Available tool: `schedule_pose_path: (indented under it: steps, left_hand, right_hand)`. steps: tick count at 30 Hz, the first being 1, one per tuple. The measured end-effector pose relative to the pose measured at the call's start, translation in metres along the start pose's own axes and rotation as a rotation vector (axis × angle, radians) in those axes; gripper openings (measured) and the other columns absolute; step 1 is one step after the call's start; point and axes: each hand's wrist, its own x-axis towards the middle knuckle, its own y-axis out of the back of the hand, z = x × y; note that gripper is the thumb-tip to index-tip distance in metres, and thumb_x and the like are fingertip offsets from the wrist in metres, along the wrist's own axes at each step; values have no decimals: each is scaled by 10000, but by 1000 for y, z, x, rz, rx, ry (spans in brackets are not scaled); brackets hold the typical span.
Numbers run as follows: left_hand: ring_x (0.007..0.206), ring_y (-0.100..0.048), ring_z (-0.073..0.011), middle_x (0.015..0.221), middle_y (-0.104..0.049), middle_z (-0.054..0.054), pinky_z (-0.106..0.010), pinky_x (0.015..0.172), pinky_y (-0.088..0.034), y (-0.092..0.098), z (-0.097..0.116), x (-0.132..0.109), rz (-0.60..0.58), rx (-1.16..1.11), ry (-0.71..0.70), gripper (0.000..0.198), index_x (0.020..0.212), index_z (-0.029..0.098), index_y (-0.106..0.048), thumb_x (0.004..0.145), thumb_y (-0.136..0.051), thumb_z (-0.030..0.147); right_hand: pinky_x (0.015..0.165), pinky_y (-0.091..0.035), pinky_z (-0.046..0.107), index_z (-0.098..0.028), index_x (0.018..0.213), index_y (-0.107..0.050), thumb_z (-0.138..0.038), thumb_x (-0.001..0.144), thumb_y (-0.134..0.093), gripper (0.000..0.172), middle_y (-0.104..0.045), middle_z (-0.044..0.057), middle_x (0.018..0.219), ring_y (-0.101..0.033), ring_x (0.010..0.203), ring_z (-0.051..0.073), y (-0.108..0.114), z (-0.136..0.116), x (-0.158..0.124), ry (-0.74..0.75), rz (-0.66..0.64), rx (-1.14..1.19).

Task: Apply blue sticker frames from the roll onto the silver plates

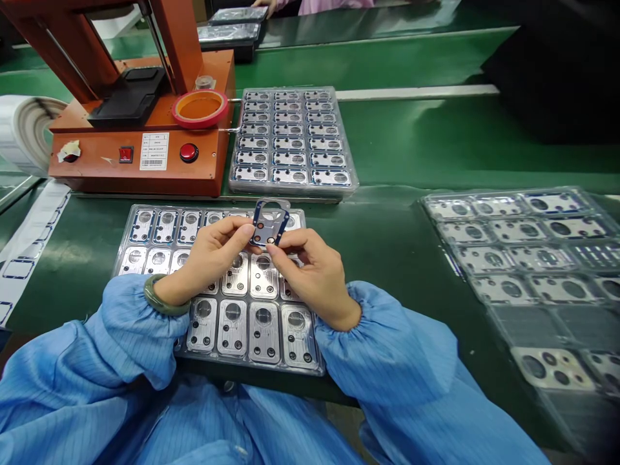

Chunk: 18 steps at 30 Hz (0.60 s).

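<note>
Between my two hands is a small metal plate [269,223] with a large round hole, smaller holes and a dark blue border. My left hand [216,248] pinches its lower left edge between thumb and fingers. On the lower right edge, my right hand [312,268] grips it the same way. Both hands are raised over a clear plastic tray [181,352] of similar metal plates. In its back row, several plates show blue borders, while the front rows look bare silver. My hands and sleeves hide part of the tray.
An orange press machine [194,174] stands at the back left, with a red tape roll [200,108] on it. Beside it is a stack of filled trays [290,139]. Another tray [533,248] lies at right. A label roll [24,135] and its strip are at far left. Someone's hand shows behind.
</note>
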Motion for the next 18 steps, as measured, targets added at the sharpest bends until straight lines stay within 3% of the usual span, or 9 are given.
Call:
schedule_pose_path:
  steps: [5,11,18]
  left_hand:
    - [589,-616,-101,659,-611,27,-239,581,-570,0,4,-1,-1,71,-85,313,715,195,-604,803,-671,488]
    - [583,-541,-93,651,-564,29,-227,566,-482,3,3,-5,-8,183,-184,280,751,205,-586,876,-598,456]
    - [730,-606,-132,863,-698,-22,-266,681,-483,6,-1,-6,60,281,-224,278,914,216,-655,913,-533,465]
  right_hand:
    - [540,-483,239,-220,789,-569,-196,848,-633,91,-622,-27,723,-570,603,99,0,0,0,41,-16,-12]
    - [572,-495,247,-217,797,-575,-192,859,-626,85,-622,-22,733,-577,630,106,0,2,0,76,-53,-3]
    - [610,-505,259,-221,800,-570,-204,878,-600,85,-627,-13,743,-595,663,118,1,3,-1,116,-117,-49]
